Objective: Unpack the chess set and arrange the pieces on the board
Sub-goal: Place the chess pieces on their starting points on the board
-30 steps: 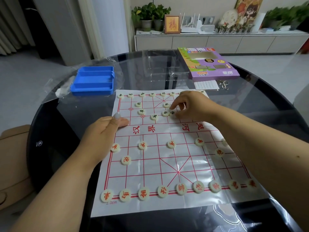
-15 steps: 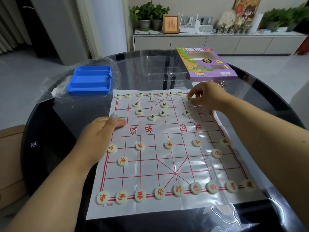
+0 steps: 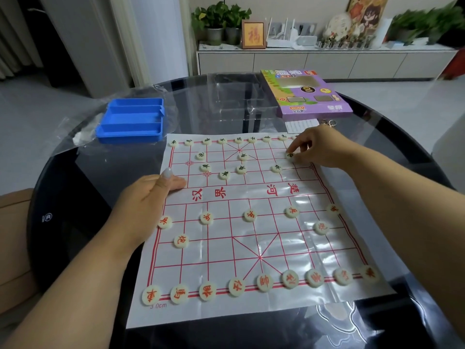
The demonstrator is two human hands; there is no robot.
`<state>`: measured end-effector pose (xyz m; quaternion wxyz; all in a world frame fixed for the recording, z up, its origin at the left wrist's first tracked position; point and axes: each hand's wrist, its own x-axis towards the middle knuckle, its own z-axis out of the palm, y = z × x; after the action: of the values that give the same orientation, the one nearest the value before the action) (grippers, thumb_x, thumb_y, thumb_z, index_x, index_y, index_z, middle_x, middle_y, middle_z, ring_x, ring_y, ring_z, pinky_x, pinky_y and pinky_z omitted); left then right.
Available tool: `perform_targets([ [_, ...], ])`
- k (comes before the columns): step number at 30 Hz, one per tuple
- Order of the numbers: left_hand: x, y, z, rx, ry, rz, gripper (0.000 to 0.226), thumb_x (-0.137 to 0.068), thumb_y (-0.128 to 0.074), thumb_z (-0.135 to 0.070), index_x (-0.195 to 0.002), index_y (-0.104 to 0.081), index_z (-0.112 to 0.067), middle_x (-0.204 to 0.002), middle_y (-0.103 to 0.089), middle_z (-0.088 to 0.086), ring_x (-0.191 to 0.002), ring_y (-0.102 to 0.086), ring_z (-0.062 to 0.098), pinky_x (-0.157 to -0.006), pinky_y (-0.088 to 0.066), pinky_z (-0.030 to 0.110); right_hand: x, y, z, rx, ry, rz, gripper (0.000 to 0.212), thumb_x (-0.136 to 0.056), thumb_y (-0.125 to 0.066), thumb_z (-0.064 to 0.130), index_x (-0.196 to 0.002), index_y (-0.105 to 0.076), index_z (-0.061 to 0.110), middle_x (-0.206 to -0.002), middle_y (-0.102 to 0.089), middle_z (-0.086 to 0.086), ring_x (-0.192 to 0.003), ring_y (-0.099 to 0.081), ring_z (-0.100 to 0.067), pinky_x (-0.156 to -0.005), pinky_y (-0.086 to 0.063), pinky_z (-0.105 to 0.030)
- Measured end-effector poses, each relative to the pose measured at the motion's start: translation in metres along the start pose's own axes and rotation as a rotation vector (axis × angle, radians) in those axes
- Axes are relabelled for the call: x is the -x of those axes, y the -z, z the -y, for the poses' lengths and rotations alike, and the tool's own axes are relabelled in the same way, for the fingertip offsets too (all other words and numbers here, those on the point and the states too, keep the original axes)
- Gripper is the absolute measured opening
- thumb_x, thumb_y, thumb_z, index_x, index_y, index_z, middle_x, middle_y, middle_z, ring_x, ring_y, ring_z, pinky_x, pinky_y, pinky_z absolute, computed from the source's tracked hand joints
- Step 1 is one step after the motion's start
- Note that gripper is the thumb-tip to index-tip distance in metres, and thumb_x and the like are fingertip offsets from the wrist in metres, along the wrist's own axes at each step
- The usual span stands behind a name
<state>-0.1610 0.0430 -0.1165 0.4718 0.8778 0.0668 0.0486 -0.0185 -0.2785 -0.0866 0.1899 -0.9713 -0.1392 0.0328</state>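
A white paper chess board (image 3: 251, 238) with red grid lines lies on a dark glass table. Round cream pieces with red characters stand in ordered rows on the near half; a red-marked piece (image 3: 264, 283) sits mid front row. Green-marked pieces line the far row, with several more loose on the far half. My right hand (image 3: 319, 149) pinches a green-marked piece (image 3: 289, 155) down on the board near the far right corner. My left hand (image 3: 148, 197) presses flat on the board's left edge, thumb on the paper.
A blue plastic tray (image 3: 130, 122) sits on clear wrapping at the far left. A clear plastic insert (image 3: 236, 96) and the purple game box (image 3: 307, 94) lie at the far side, with a paper slip (image 3: 302, 125) and keys (image 3: 329, 123) beside the box. The round table edge (image 3: 40, 197) curves left.
My right hand moved from the middle of the far half to the far right, leaving one green piece on the right and bringing another toward the far right corner. The left hand stayed put.
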Motion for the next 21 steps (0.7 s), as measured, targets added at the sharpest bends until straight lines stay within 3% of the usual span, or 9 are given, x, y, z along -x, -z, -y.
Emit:
perform_targets([
  [8,0.000,0.000,-0.001,0.008,0.005,0.005,0.057,-0.088,-0.027,-0.059,-0.112,-0.069,-0.029,-0.116,-0.058,-0.016,-0.090,-0.057,-0.004,-0.067,-0.038,0.009,-0.004,-0.007,0.029,-0.007,0.102,-0.125,0.027,-0.083,-0.070,0.027,-0.109,-0.070,0.018,-0.084,-0.062,0.000,-0.068,-0.051,-0.012,-0.058,-0.039,-0.020],
  [11,-0.001,0.000,0.000,0.023,0.011,0.004,0.056,-0.089,-0.027,-0.059,-0.111,-0.069,-0.030,-0.117,-0.058,-0.016,-0.092,-0.057,-0.003,-0.068,-0.040,0.011,-0.010,-0.020,0.051,0.014,0.173,-0.090,0.029,-0.084,-0.069,0.028,-0.112,-0.069,0.021,-0.087,-0.061,0.001,-0.071,-0.052,-0.012,-0.056,-0.038,-0.017],
  [16,-0.001,0.000,0.000,0.035,0.006,0.007,0.059,-0.087,-0.027,-0.060,-0.112,-0.069,-0.028,-0.117,-0.059,-0.017,-0.093,-0.057,-0.006,-0.065,-0.039,0.006,-0.019,-0.033,0.072,0.047,0.202,-0.008,0.030,-0.085,-0.067,0.027,-0.115,-0.066,0.025,-0.096,-0.061,0.000,-0.082,-0.056,-0.017,-0.066,-0.044,-0.025],
  [21,-0.001,0.001,-0.001,0.039,0.008,0.010,0.057,-0.088,-0.027,-0.060,-0.112,-0.068,-0.029,-0.103,-0.056,-0.028,-0.082,-0.057,-0.014,-0.056,-0.038,-0.005,-0.022,-0.035,0.075,0.037,0.189,0.015,0.023,-0.086,-0.065,0.025,-0.109,-0.069,0.023,-0.090,-0.059,0.002,-0.076,-0.051,-0.015,-0.056,-0.038,-0.020],
])
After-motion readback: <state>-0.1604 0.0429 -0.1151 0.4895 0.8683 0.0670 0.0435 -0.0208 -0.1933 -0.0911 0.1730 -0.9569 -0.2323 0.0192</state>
